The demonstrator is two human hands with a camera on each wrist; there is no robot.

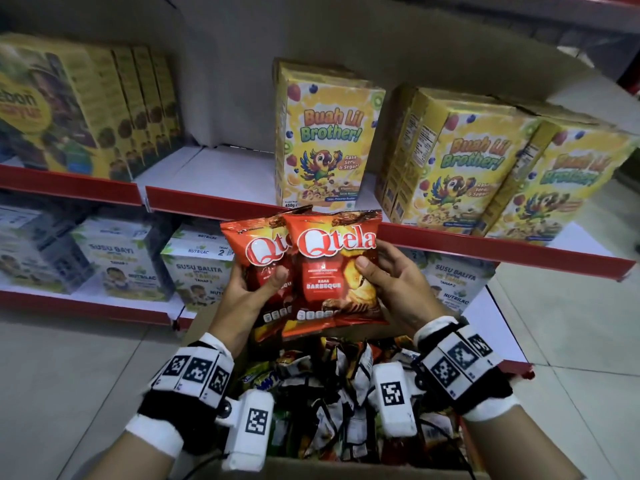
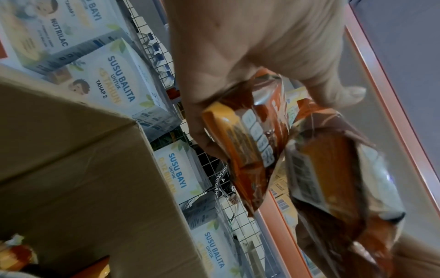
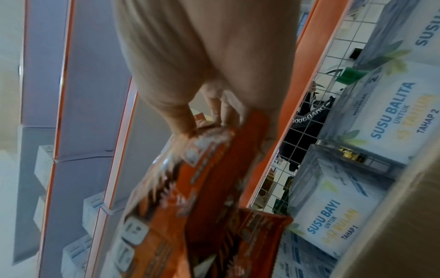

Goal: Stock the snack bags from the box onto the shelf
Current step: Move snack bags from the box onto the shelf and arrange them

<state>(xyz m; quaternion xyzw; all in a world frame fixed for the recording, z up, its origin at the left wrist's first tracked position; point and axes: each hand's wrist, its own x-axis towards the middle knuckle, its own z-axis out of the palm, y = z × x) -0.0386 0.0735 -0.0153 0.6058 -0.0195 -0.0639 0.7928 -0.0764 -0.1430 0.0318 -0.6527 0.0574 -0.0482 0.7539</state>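
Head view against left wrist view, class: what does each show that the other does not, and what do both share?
Only the head view shows the right hand gripping the front Qtela bag, the Qtela name, the yellow cereal boxes on the shelf above, and the mixed snacks in the cardboard box.

Only the left wrist view shows the wire grid behind the lower shelf.

Both show the left hand holding the rear Qtela bag, the box, and the Susu Balita cartons.
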